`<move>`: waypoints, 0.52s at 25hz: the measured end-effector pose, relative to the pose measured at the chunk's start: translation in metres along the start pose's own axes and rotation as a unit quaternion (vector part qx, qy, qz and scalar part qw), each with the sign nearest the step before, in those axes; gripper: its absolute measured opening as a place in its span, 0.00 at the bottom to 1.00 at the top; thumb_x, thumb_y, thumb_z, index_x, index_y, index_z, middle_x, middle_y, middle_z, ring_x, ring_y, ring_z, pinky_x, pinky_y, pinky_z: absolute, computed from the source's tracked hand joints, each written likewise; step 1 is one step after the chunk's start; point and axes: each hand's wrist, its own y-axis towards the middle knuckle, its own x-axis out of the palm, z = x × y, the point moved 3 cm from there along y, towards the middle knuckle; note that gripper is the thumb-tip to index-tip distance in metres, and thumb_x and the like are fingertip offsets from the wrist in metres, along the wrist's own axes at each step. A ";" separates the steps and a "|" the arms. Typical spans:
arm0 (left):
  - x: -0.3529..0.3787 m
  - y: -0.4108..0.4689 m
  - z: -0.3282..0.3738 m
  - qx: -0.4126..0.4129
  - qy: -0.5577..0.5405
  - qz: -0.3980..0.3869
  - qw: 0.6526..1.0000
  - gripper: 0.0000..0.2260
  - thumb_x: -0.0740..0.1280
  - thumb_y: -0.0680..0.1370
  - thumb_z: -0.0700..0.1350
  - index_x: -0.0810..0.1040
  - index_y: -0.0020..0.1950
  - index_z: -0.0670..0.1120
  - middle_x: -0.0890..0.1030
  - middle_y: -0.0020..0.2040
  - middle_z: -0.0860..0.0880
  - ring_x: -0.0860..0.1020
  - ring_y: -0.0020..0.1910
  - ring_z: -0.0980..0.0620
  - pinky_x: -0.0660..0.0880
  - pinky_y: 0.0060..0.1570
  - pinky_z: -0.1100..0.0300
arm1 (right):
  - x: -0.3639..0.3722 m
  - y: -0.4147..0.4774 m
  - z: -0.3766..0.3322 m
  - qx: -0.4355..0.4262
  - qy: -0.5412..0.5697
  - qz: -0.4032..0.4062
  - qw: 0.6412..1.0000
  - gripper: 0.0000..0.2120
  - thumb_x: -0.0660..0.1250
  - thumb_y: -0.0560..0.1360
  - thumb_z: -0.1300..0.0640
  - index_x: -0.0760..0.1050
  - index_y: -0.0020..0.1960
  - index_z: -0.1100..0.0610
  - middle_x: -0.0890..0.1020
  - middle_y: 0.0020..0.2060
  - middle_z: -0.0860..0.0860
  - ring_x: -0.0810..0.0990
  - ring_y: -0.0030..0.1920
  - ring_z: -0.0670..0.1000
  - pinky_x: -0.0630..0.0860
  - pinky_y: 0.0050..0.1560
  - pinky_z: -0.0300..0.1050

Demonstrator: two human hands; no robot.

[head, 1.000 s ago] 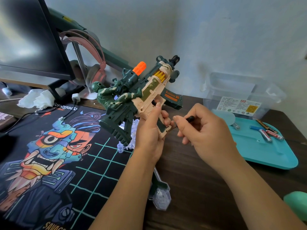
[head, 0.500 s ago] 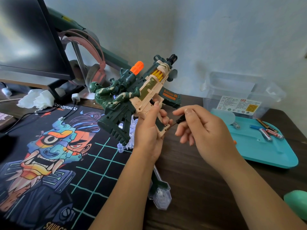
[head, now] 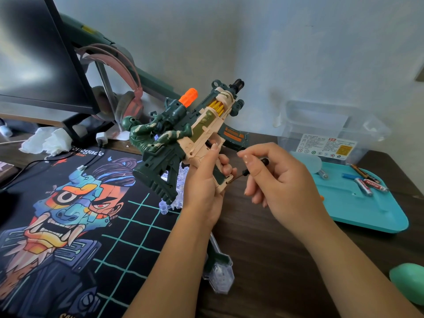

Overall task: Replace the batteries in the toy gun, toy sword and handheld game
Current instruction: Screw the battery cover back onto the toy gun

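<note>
My left hand (head: 204,187) grips the handle of the green and beige toy gun (head: 183,136), held up above the desk with its muzzle pointing up and to the right. My right hand (head: 277,182) pinches a small black-handled screwdriver (head: 253,167), its tip set against the bottom of the gun's handle. The clear toy sword (head: 218,269) lies on the desk under my left forearm, mostly hidden. Several batteries (head: 367,185) lie on the teal tray (head: 367,214) at the right.
A printed desk mat (head: 68,226) covers the left of the dark wooden desk (head: 275,271). A monitor (head: 39,53), headphones (head: 124,97) and crumpled tissue (head: 46,140) stand at the back left. A clear plastic box (head: 325,131) sits behind the tray. A green object (head: 408,283) lies at the right edge.
My right hand has shifted its fingers on the screwdriver, turning it at the base of the gun's handle. The gun stays in my left hand, tilted a little differently.
</note>
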 end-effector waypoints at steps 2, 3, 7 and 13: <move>0.000 0.000 0.000 0.002 0.005 0.003 1.000 0.08 0.64 0.81 0.43 0.75 0.59 0.44 0.76 0.35 0.49 0.73 0.31 0.55 0.78 0.35 0.60 | 0.000 0.000 -0.002 -0.004 0.016 -0.017 1.000 0.08 0.60 0.77 0.48 0.78 0.49 0.46 0.80 0.29 0.50 0.78 0.27 0.47 0.73 0.29 0.35; 0.000 0.000 0.001 0.003 0.012 0.003 1.000 0.09 0.64 0.81 0.43 0.75 0.60 0.44 0.76 0.36 0.49 0.74 0.33 0.54 0.78 0.35 0.60 | 0.000 0.000 -0.002 -0.002 0.029 -0.029 0.999 0.09 0.61 0.77 0.47 0.79 0.48 0.47 0.80 0.30 0.51 0.79 0.28 0.47 0.74 0.29 0.36; -0.001 0.002 0.000 0.003 0.014 0.011 1.000 0.09 0.65 0.81 0.44 0.75 0.60 0.44 0.76 0.34 0.51 0.74 0.33 0.55 0.76 0.33 0.61 | 0.002 0.000 0.001 0.013 0.065 -0.065 0.996 0.08 0.60 0.80 0.56 0.78 0.48 0.52 0.81 0.32 0.52 0.80 0.32 0.50 0.77 0.32 0.41; -0.002 0.002 0.000 0.006 0.013 0.003 1.000 0.09 0.64 0.81 0.44 0.74 0.60 0.44 0.76 0.34 0.51 0.73 0.32 0.55 0.77 0.34 0.60 | 0.002 0.001 -0.001 0.001 0.023 -0.034 0.999 0.05 0.63 0.77 0.52 0.77 0.47 0.51 0.83 0.33 0.48 0.81 0.31 0.47 0.78 0.32 0.38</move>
